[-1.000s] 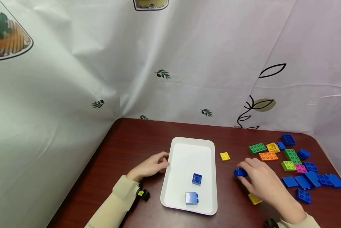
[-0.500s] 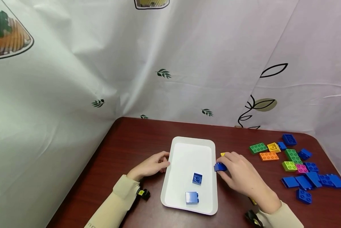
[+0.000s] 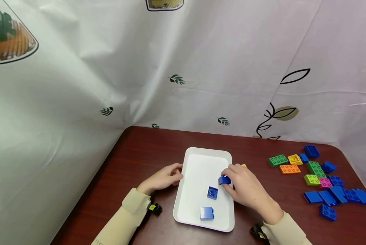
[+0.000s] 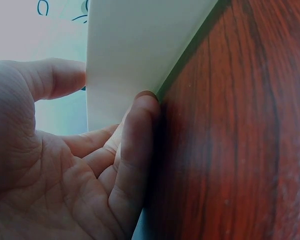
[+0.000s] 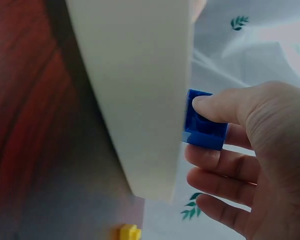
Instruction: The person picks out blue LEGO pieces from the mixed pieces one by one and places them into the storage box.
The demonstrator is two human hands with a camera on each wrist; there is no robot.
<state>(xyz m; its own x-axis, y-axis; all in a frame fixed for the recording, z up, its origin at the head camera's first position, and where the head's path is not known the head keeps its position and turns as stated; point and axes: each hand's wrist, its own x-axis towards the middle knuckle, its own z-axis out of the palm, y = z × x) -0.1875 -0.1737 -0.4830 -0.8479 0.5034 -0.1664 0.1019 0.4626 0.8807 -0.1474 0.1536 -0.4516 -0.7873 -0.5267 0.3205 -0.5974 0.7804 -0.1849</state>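
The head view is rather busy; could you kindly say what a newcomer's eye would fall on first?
Probably the white rectangular tray, standing out against the dark reddish-brown table, with two blue toy bricks in its near half. Next, likely, the right hand, pinching another blue toy brick at the tray's right rim. The scatter of mostly blue toy bricks at the table's right, with one orange brick and one pink brick among them, may follow.

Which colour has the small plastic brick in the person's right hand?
Blue: the small plastic brick in the right hand shows best in the right wrist view.
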